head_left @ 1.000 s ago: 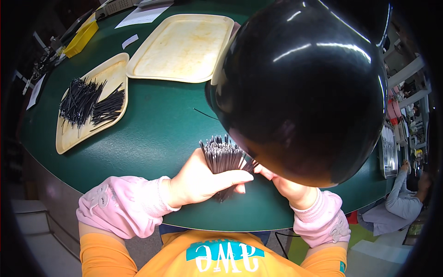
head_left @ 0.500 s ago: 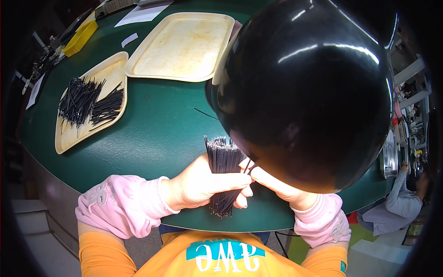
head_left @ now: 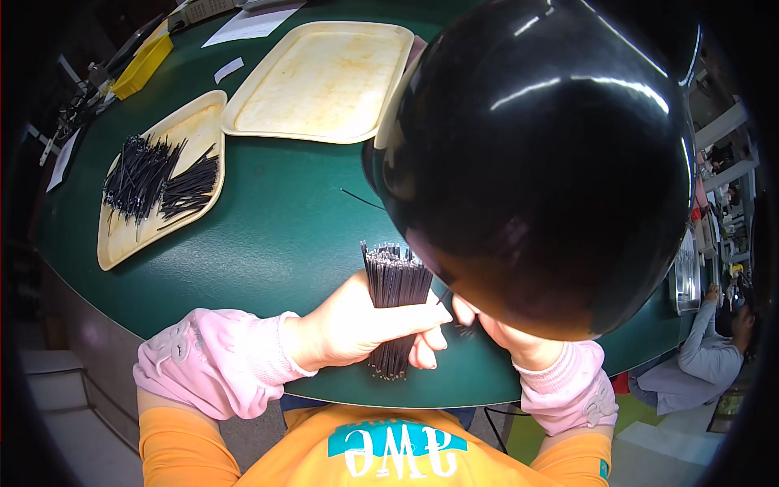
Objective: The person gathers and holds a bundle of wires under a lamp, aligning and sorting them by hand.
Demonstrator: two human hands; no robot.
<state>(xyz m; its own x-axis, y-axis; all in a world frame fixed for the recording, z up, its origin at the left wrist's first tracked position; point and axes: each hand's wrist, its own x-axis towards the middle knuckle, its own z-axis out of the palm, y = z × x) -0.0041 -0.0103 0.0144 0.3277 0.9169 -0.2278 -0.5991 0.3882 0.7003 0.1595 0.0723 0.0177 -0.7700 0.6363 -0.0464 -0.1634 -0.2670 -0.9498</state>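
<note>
My left hand (head_left: 345, 323) is closed round an upright bundle of thin black wires (head_left: 398, 280) with bright, silvery upper ends. The thumb lies across the front of the bundle, and the lower ends stick out beneath the hand. One wire slants out near the thumb tip. Just to the right, my right hand (head_left: 519, 341) has its fingers curled, partly hidden under a large glossy black dome (head_left: 535, 187). Small dark ends show below its fingertips; what it holds is not clear.
A cream tray (head_left: 114, 247) at left bears loose black wires (head_left: 142, 178). Behind it lies a bare cream tray (head_left: 320, 81). A single wire (head_left: 361, 197) rests on the green table (head_left: 268, 211). A yellow bin (head_left: 144, 65) stands far left; a person (head_left: 698, 349) sits at far right.
My right hand has drawn back a little to the right, away from the bundle and my left fingers. My left hand keeps its grip on the wires.
</note>
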